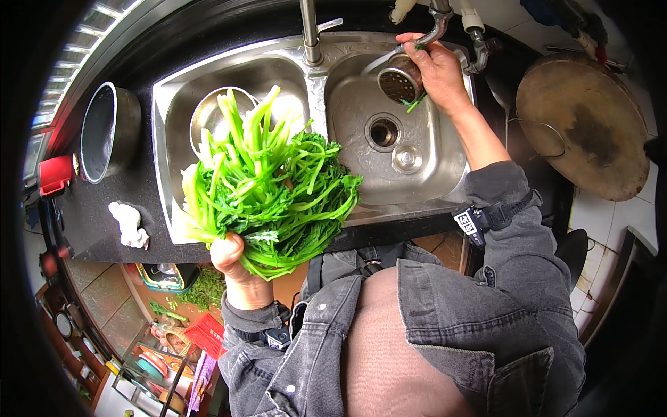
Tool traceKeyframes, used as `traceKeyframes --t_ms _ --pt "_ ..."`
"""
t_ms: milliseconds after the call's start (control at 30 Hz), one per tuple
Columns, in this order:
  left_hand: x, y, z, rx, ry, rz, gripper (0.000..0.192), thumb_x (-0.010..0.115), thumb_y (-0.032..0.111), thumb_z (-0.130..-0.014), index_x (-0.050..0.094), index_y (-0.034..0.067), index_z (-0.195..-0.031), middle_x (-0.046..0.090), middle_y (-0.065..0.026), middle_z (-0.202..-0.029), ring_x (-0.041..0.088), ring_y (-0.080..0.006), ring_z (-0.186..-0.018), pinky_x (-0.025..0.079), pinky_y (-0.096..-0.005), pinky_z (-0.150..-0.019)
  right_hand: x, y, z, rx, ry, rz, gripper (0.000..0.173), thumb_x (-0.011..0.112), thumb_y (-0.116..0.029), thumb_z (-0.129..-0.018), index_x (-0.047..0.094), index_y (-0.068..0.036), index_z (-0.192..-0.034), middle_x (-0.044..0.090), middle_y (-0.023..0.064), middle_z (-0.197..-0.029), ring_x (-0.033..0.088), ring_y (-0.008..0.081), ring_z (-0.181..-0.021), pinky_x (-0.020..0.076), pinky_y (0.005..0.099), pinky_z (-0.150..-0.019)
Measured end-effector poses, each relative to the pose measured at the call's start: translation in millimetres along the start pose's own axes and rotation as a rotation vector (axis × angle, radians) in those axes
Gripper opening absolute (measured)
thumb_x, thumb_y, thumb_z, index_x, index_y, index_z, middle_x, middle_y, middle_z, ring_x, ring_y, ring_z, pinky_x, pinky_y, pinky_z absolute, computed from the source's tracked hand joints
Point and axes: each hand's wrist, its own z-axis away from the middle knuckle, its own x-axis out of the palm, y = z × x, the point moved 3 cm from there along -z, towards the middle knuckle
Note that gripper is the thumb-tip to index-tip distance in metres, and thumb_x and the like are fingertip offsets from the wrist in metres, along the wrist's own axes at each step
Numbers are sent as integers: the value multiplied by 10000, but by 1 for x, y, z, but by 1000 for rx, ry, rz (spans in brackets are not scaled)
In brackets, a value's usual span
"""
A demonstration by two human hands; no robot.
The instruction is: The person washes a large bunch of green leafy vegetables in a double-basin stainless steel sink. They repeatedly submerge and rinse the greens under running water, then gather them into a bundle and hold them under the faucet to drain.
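My left hand point(229, 255) grips a big bunch of leafy green vegetables point(281, 193) with pale thick stems, held up in front of the left sink basin point(174, 130). Behind the stems, a round metal bowl point(208, 112) in that basin is partly hidden. Over the right basin point(349, 94), my right hand point(440, 70) holds a perforated metal drain basket point(401, 78), tilted so its holed end shows. A green scrap point(415, 102) hangs beside the basket. Below it lie the uncovered drain hole point(384, 132) and a small round metal lid point(407, 159).
The faucet point(311, 36) rises between the basins. Left of the sink stand a deep metal pot point(112, 133), a red container point(55, 176) and a crumpled white cloth point(129, 225). A large round wooden board point(583, 127) leans at the right. Loose greens point(200, 289) lie on the floor.
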Motion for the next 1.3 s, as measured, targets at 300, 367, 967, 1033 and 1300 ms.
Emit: traceKeyframes --t_ms 300,367,967,1033,1300 --pt "2 -1 -3 -22 -10 -15 854 665 250 -653 341 -2 -1402 479 -236 -1323 528 -393 -1158 444 -506 -987 1 -36 54 235 -466 -64 271 576 -249 -935 678 -2 -984 691 57 -914 635 137 -843 498 289 -785" --pt "3 0 -3 -28 -12 -13 852 663 245 -651 344 -1 -1401 482 -233 -1321 527 -393 -1158 442 -507 -989 -6 -43 53 325 -521 56 316 582 -294 -923 694 1 -920 687 101 -794 647 176 -725 502 305 -699" --pt "0 -3 4 -32 7 18 832 648 201 -633 367 11 -1392 511 -210 -1303 524 -396 -1156 420 -516 -1007 -49 -23 33 -185 52 489 254 630 -197 -895 586 -79 -1115 680 106 -897 677 237 -772 505 295 -661" --pt "0 -3 5 -32 12 23 830 647 196 -631 369 12 -1391 514 -208 -1302 523 -397 -1156 418 -517 -1009 -56 -9 62 -169 163 311 218 627 -173 -903 584 -78 -1094 675 75 -919 667 177 -751 503 278 -648" --pt "-1 -3 6 -28 0 41 837 647 175 -626 364 19 -1398 525 -195 -1297 519 -397 -1163 421 -525 -1002 -22 121 135 623 -701 814 320 623 -278 -852 603 -45 -1070 668 194 -976 653 284 -923 506 386 -812"
